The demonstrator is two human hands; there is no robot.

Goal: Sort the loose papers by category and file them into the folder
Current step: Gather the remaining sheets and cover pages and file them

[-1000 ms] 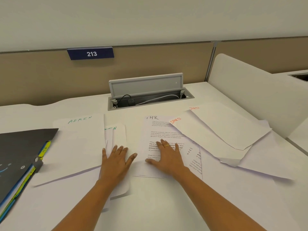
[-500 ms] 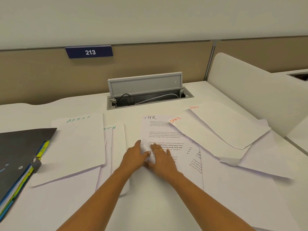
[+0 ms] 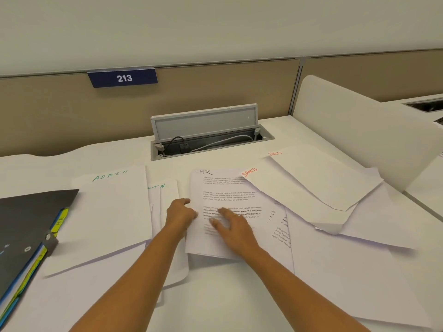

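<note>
HR sheet (image 3: 230,200) at desk centre is pinched at its 9 o'clock edge by left hand (image 3: 179,213) & pressed flat under right hand (image 3: 231,226), fingers spread, prob. for lifting toward folder (image 3: 26,226) at 9 o'clock.

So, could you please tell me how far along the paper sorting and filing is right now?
Sorting looks mostly done: the sheets lie in labelled groups, ADMIN papers left, SPORTS papers right. In hand is the HR stack: the left hand is at its left edge and the right hand rests on top. Filing is still to do: the folder lies at far left, and all three groups are still on the desk.
</note>
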